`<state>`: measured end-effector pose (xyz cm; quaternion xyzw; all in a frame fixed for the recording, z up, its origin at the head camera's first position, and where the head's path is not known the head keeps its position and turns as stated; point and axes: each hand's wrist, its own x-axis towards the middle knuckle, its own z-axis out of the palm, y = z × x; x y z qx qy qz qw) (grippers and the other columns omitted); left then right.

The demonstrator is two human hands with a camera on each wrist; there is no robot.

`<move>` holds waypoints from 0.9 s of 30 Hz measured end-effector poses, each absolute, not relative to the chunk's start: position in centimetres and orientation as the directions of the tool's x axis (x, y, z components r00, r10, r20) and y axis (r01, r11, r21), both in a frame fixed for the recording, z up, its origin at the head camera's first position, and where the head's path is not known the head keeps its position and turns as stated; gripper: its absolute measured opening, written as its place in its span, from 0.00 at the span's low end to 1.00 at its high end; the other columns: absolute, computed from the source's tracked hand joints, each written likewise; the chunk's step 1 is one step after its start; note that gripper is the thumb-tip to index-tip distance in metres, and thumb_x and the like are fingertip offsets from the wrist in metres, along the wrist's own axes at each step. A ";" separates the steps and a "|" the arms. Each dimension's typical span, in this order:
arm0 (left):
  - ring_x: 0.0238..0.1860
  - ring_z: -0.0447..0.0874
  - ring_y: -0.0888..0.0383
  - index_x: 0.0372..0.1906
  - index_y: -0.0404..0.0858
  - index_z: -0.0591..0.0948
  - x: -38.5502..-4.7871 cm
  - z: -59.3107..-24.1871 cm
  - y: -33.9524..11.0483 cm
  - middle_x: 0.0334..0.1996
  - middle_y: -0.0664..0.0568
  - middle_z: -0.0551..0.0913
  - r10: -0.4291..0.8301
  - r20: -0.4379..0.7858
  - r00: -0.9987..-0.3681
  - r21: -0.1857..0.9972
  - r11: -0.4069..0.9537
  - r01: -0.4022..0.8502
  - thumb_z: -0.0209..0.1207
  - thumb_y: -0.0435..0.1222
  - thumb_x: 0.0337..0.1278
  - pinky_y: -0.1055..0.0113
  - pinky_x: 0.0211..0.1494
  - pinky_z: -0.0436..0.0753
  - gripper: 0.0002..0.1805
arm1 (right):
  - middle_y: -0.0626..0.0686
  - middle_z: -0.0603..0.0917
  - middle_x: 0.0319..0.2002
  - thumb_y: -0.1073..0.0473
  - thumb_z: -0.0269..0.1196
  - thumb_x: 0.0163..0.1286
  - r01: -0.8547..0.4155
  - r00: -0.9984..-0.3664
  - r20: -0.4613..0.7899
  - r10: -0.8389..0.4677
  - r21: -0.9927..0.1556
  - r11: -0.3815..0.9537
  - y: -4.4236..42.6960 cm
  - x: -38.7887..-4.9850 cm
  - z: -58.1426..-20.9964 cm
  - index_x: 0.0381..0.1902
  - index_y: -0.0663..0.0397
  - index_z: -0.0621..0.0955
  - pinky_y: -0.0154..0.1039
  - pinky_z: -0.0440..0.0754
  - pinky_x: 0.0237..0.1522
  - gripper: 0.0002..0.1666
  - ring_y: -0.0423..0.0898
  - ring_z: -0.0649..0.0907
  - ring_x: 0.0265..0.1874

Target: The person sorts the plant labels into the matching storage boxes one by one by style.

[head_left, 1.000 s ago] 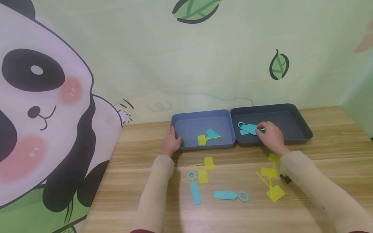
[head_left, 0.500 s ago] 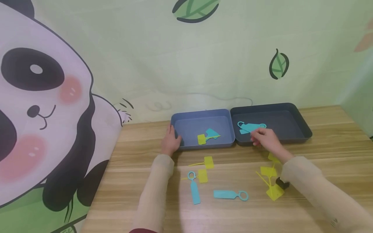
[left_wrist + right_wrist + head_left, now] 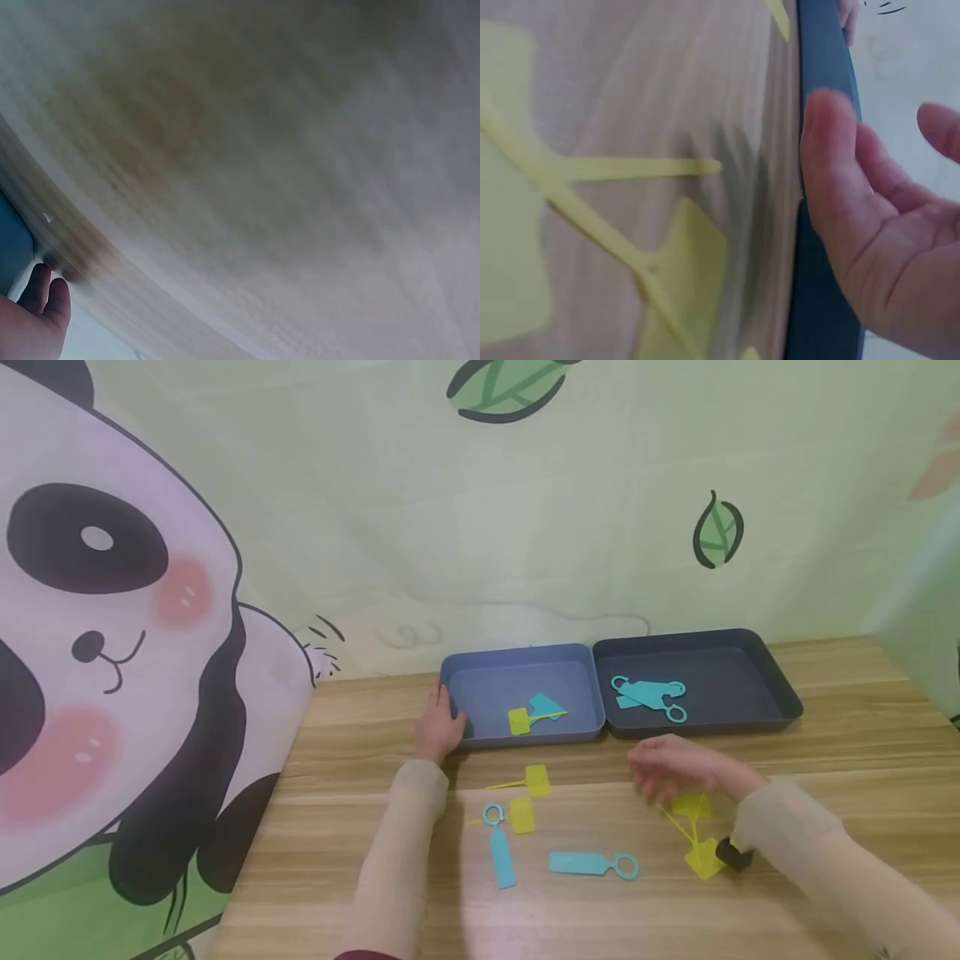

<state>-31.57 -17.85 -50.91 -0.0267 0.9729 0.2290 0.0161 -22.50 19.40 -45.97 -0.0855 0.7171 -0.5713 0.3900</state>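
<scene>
My left hand (image 3: 439, 727) holds the left side of the blue tray (image 3: 517, 660), fingers along the outer wall and thumb at the rim. In the left wrist view, only part of the left hand (image 3: 37, 319) shows beside the tray. My right hand (image 3: 686, 764) hovers empty in front of the dark tray (image 3: 742, 681), its fingers loosely bent. Below it lie yellow flag-shaped tags (image 3: 703, 858), partly covered by the hand and wrist. Several light-blue ring-ended tags (image 3: 651, 693) overlap inside the dark tray. A yellow tag (image 3: 519, 721) and a light-blue piece (image 3: 548, 705) lie in the blue tray.
On the wooden table (image 3: 600, 927) are two light-blue ring-ended tags, one upright in view (image 3: 502, 857) and one sideways (image 3: 578, 862). Two yellow tags (image 3: 537, 780) lie near them. A wall with a painted panda (image 3: 202, 693) stands behind the trays.
My right hand has let go of a light-blue tag in the dark tray and drawn back toward the yellow tags, fingers spreading. The left hand stays at the blue tray.
</scene>
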 end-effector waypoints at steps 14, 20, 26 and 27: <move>0.67 0.53 0.49 0.68 0.35 0.49 -31.4 -50.7 -17.8 0.70 0.49 0.43 -0.053 -0.054 -0.997 0.448 0.891 -0.072 0.44 0.46 0.57 0.53 0.64 0.61 0.37 | 0.58 0.78 0.31 0.54 0.54 0.63 0.349 -0.581 -0.542 -0.607 -0.840 0.416 18.0 -19.6 -46.9 0.48 0.67 0.68 0.41 0.81 0.26 0.22 0.47 0.80 0.25; 0.67 0.53 0.49 0.68 0.34 0.49 -31.4 -50.7 -17.8 0.70 0.49 0.43 -0.049 -0.050 -0.998 0.448 0.892 -0.066 0.44 0.45 0.57 0.53 0.64 0.62 0.36 | 0.57 0.77 0.30 0.57 0.58 0.58 0.331 -0.577 -0.604 -0.550 -0.789 0.518 17.1 -18.5 -46.9 0.45 0.61 0.71 0.35 0.80 0.21 0.19 0.46 0.79 0.22; 0.65 0.57 0.47 0.68 0.35 0.50 -31.4 -50.8 -17.8 0.70 0.49 0.44 -0.055 -0.033 -0.998 0.439 0.896 -0.064 0.44 0.46 0.57 0.52 0.62 0.64 0.36 | 0.54 0.76 0.24 0.59 0.60 0.56 0.200 -0.623 -0.575 -0.531 -0.773 0.603 16.3 -17.6 -46.9 0.38 0.59 0.73 0.33 0.76 0.16 0.14 0.43 0.75 0.17; 0.65 0.58 0.47 0.68 0.35 0.50 -31.4 -50.8 -17.8 0.70 0.49 0.44 -0.055 -0.031 -0.998 0.437 0.897 -0.063 0.44 0.46 0.57 0.52 0.61 0.64 0.36 | 0.53 0.76 0.23 0.59 0.60 0.56 0.170 -0.630 -0.564 -0.534 -0.771 0.614 16.2 -17.4 -46.8 0.37 0.58 0.73 0.32 0.75 0.15 0.13 0.43 0.74 0.17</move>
